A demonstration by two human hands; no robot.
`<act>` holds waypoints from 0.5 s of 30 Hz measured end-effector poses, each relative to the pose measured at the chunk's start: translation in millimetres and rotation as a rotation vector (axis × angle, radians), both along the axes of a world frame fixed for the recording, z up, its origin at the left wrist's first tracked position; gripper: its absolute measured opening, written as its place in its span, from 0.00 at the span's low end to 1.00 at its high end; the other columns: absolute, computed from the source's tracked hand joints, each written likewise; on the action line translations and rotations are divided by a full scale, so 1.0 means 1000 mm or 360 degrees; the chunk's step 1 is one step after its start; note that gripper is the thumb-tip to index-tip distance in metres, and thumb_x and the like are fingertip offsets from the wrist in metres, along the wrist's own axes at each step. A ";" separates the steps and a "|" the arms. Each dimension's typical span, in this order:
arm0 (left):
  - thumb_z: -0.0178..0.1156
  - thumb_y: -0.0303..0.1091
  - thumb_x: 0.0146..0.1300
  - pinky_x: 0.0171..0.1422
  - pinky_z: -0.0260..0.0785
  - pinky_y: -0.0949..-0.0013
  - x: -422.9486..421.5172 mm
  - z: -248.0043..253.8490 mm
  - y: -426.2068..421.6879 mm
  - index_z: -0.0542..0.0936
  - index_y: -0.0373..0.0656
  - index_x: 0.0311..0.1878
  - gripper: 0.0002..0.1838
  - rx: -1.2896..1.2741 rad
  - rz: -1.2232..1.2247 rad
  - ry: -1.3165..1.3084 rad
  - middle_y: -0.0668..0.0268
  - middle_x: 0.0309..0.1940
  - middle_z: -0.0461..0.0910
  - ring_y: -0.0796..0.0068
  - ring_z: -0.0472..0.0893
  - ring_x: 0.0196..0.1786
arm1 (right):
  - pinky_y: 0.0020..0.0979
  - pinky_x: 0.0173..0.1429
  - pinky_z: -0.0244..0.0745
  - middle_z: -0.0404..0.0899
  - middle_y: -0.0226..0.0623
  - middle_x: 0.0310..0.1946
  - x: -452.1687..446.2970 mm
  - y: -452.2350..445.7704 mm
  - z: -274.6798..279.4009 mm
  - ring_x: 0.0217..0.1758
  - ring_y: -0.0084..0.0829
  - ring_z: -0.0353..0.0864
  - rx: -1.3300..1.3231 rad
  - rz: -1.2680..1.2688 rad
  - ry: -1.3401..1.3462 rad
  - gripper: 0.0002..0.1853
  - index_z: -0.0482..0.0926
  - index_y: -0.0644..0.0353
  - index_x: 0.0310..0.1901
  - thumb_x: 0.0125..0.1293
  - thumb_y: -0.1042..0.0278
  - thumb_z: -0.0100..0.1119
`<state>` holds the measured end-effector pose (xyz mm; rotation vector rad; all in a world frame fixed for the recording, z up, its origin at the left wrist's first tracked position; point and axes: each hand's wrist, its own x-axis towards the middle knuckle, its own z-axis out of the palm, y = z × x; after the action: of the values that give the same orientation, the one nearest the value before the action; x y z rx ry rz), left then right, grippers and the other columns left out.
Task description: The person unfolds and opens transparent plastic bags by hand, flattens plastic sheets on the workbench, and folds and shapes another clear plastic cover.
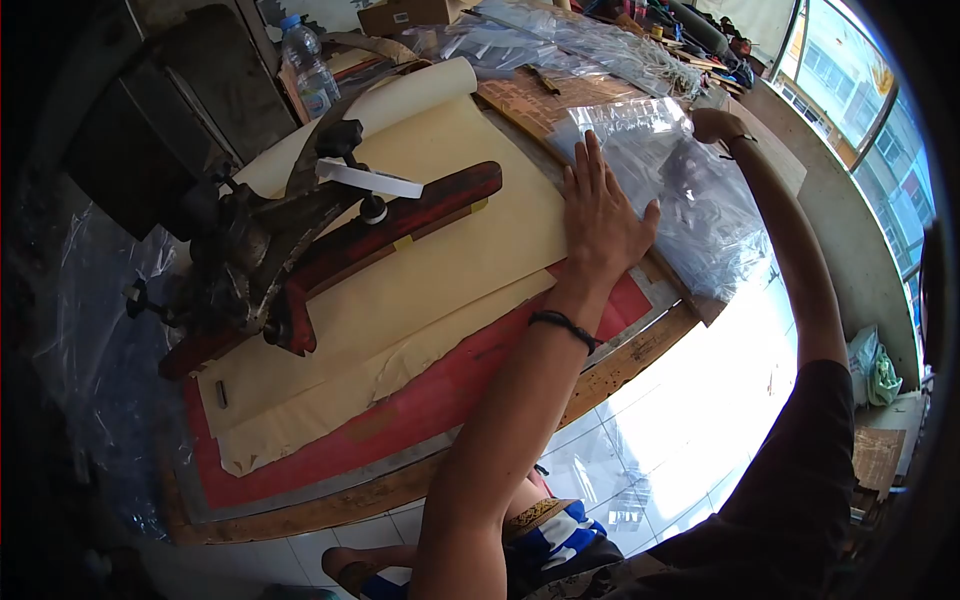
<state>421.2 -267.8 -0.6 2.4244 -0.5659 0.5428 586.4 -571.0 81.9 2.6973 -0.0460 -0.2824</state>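
My left hand has its fingers stretched out, over the edge where the tan paper sheet meets a stack of clear plastic bags. Farther right, my right hand is bent in with its fingers curled at the top corner of the bags; its fingertips and anything between them are too small to make out. The tan sheet lies over a red board. Across the sheet rests a red-edged bar on a dark metal clamp arm, with a white strip on it.
A paper roll lies along the sheet's back edge. Behind it stand a plastic bottle and a cardboard box. More plastic wrap covers the back. A wooden edge borders the table, with tiled floor below.
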 end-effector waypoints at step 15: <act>0.41 0.55 0.73 0.81 0.37 0.45 -0.011 0.006 -0.006 0.74 0.59 0.68 0.26 0.0113 -0.0962 -0.0084 0.51 0.69 0.68 0.47 0.58 0.76 | 0.66 0.75 0.43 0.48 0.34 0.79 0.020 0.021 -0.100 0.78 0.63 0.46 0.0462 0.0051 -0.0788 0.28 0.55 0.14 0.72 0.71 0.29 0.30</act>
<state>409.8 -274.3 5.3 2.1462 -1.2941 0.3273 606.9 -550.2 -18.2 2.9839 -0.1144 0.4254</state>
